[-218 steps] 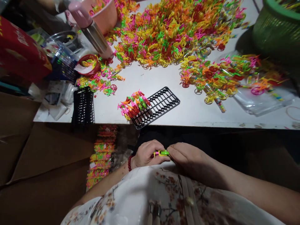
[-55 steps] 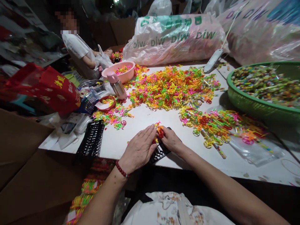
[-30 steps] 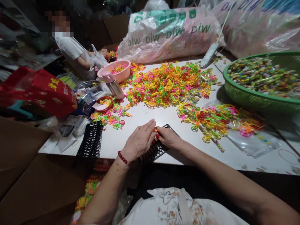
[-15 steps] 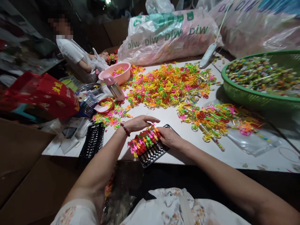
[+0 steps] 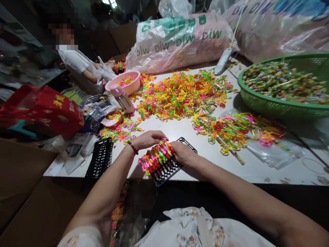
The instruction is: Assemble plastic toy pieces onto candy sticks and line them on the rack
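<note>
A black plastic grid rack [image 5: 168, 171] lies tilted near the table's front edge. A row of small bright plastic pieces [image 5: 156, 156] in pink, orange, red, green and yellow stands in its slots. My left hand [image 5: 147, 140], with a red bead bracelet at the wrist, curls over the far side of the row, its fingertips at a pink piece. My right hand [image 5: 183, 153] lies over the rack at the right end of the row. Its fingers are bent in against the last pieces, and what they pinch is hidden.
Behind the rack spreads a heap of coloured plastic pieces [image 5: 177, 94], with a smaller pile [image 5: 228, 132] to its right. A green basket [image 5: 280, 103] stands right. Another black rack [image 5: 99, 157], a pink flask [image 5: 122, 97] and a pink basin [image 5: 135, 85] are left. A co-worker [image 5: 77, 65] sits beyond.
My left hand's fingers have bent down onto the row from a flatter, stretched pose. My right hand has stayed at the row's right end. The view has shifted slightly.
</note>
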The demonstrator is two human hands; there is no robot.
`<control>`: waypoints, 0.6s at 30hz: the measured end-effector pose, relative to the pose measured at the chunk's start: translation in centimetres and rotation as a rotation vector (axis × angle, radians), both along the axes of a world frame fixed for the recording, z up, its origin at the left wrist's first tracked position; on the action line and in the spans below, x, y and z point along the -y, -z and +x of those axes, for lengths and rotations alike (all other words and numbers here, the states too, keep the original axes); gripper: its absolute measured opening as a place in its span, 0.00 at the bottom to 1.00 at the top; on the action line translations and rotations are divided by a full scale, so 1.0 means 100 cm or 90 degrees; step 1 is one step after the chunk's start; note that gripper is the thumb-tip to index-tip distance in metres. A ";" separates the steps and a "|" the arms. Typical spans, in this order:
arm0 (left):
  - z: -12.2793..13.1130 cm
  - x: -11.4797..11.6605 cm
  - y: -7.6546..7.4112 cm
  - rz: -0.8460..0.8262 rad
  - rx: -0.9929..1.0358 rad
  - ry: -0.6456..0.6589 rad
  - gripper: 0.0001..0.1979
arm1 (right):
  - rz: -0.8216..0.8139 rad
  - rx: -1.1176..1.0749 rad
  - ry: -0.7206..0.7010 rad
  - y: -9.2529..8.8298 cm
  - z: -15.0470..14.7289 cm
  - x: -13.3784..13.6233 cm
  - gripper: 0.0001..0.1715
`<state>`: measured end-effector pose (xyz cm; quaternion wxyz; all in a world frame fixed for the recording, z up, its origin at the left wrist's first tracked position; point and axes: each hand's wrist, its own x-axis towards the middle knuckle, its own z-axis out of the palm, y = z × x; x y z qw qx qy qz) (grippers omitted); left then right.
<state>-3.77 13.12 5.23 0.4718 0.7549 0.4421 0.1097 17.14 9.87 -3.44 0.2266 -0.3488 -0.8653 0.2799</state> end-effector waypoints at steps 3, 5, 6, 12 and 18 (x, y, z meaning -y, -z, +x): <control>-0.004 0.008 -0.005 0.046 -0.036 0.011 0.18 | 0.007 0.010 -0.031 0.005 0.001 -0.001 0.16; -0.005 0.013 -0.007 0.055 -0.057 0.002 0.20 | 0.018 0.010 -0.032 0.007 0.001 -0.001 0.15; -0.004 0.016 -0.008 0.052 -0.060 -0.007 0.21 | 0.023 0.007 -0.025 0.008 0.000 -0.001 0.14; 0.006 0.039 -0.009 0.139 -0.091 -0.173 0.29 | 0.027 -0.087 0.003 0.003 0.006 0.011 0.13; 0.020 0.075 0.000 0.467 -0.203 -0.022 0.27 | 0.148 -0.026 0.273 -0.015 0.102 0.049 0.08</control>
